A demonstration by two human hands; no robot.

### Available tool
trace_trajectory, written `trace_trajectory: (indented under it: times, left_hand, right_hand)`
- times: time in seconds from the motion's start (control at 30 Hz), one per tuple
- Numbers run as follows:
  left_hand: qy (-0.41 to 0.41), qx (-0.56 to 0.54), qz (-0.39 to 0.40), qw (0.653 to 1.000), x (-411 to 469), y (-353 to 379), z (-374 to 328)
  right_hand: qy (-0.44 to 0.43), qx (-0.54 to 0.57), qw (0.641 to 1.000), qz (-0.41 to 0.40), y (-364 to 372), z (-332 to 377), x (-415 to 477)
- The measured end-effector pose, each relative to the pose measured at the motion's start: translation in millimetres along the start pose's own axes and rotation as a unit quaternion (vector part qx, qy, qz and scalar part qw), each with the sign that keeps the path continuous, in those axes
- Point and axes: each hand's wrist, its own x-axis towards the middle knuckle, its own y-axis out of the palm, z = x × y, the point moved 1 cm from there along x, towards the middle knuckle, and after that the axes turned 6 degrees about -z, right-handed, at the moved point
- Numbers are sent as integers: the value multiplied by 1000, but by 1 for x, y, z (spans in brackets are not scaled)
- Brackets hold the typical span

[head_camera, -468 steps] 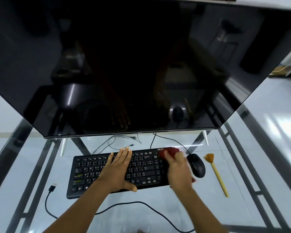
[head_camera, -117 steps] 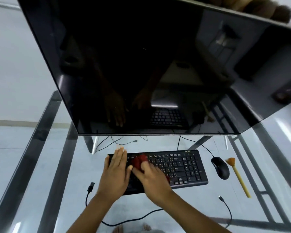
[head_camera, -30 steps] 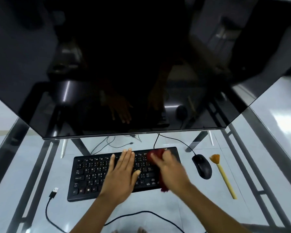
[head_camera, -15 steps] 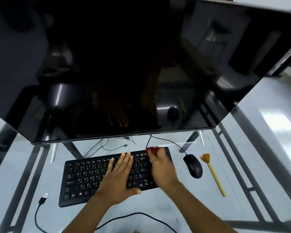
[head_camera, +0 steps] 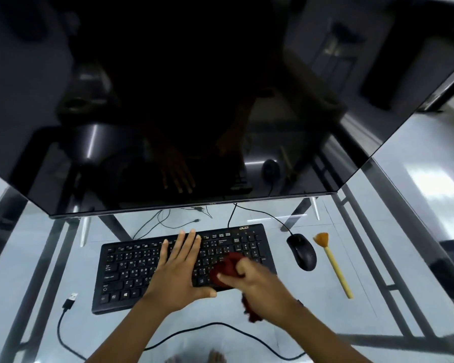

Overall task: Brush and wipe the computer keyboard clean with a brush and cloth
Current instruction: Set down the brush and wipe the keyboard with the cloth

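Right hand [head_camera: 257, 286]: fingers curled round the bunched red cloth [head_camera: 227, 265], pressing it on the keyboard [head_camera: 131, 271] keys, right of centre, low in frame. Left hand [head_camera: 178, 268] lies flat, fingers straight, steadying the keyboard's middle. Brush [head_camera: 333, 263] lies unheld at right, past the mouse [head_camera: 302, 251]. We judge wiping is mid-way; we can't tell whether brushing is done. Count: one keyboard, cloth, brush and mouse.
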Motion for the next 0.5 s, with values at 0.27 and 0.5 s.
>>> trace_trajectory:
  times: [0.27, 0.5]
  left_hand:
    - [17, -5, 3, 1000, 0, 2, 6]
    - [17, -12, 10, 1000, -1, -2, 5]
  right_hand:
    - [-8, 53, 999, 10, 33, 10, -14]
    - [161, 85, 981, -60, -2, -46, -46]
